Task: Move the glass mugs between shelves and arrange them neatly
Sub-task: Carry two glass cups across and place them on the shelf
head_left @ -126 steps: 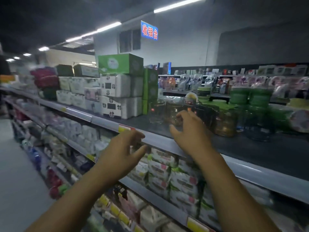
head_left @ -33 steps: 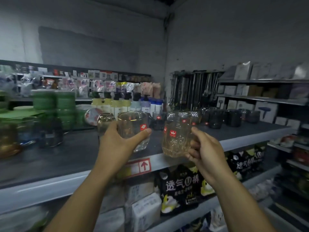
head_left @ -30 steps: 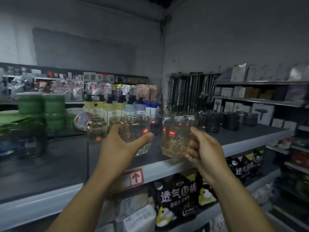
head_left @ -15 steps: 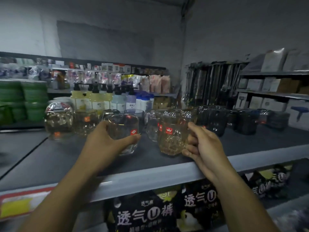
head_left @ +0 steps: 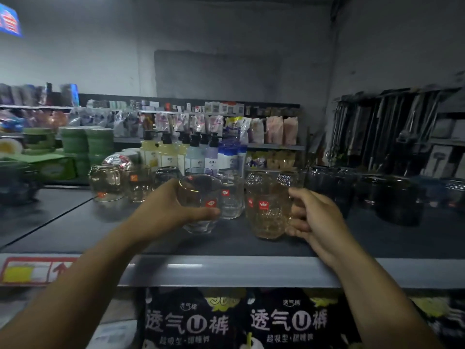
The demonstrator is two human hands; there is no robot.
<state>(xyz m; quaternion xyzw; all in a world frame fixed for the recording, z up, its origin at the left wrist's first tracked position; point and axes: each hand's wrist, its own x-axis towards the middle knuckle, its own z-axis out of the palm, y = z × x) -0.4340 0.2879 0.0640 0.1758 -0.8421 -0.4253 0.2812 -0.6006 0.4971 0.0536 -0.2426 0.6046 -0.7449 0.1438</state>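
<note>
My left hand (head_left: 167, 209) grips a clear smooth glass mug (head_left: 200, 204) with a red label, its base at or just above the dark shelf top (head_left: 75, 230). My right hand (head_left: 315, 219) holds the handle of a textured amber glass mug (head_left: 266, 207) with a red crown label, low over the same shelf. Behind them stand more clear glasses (head_left: 231, 196) and, to the left, a round glass mug (head_left: 105, 181) and another tumbler (head_left: 138, 183).
Dark tinted mugs (head_left: 395, 197) fill the shelf's right side. Pump bottles (head_left: 193, 152) stand at the back, green stacked lids (head_left: 85, 144) at the left. The grey shelf edge (head_left: 226, 270) carries a red price tag (head_left: 35, 270); black packages (head_left: 241, 321) sit below.
Both hands carried the mugs from the first shelf section to this one and lowered them toward the shelf top. The view has shifted right and closer to the glasses.
</note>
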